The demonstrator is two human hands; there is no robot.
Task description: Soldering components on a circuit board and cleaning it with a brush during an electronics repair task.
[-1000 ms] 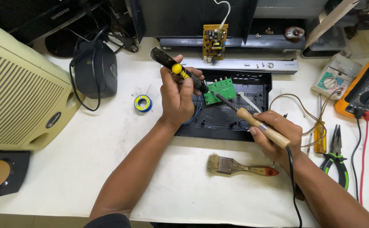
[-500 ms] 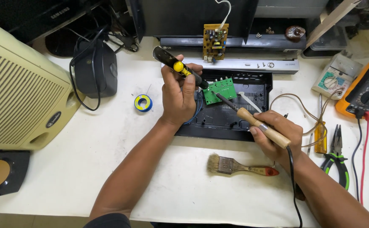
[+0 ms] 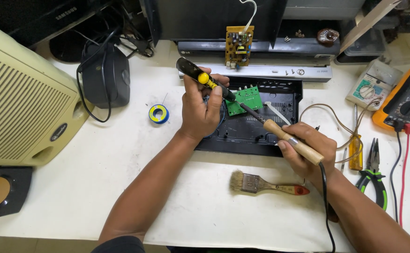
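**Two hands and two tools over a small green board**

A small green circuit board (image 3: 243,99) sits tilted at the top left inside a flat black plastic case (image 3: 280,136). The board is bright green with tiny parts on it. The dark metal tip of a wooden-handled soldering iron (image 3: 287,139) touches the board's right edge. The thin end of a black tool with a yellow band (image 3: 205,79) comes down to the board's left edge.

The case lies on a white table (image 3: 120,178). Near the front of the table lies a paint brush with a wooden handle and red end (image 3: 267,184). To the left of the case is a little blue and yellow roll of solder wire (image 3: 159,114). Further left stand a black round speaker (image 3: 106,77) and a big cream speaker box (image 3: 22,98). At the right are green-handled pliers (image 3: 372,173) and an orange meter with black and red leads (image 3: 409,100). Behind the case, a brown circuit board (image 3: 236,46) stands upright against a long black and silver player (image 3: 261,58).

The left hand (image 3: 202,112) is curled tight around the black and yellow tool, thumb pressed on its side. The right hand (image 3: 308,152) is closed around the soldering iron's wooden handle, fingers wrapped under it, and a black cord runs back from it along the arm.
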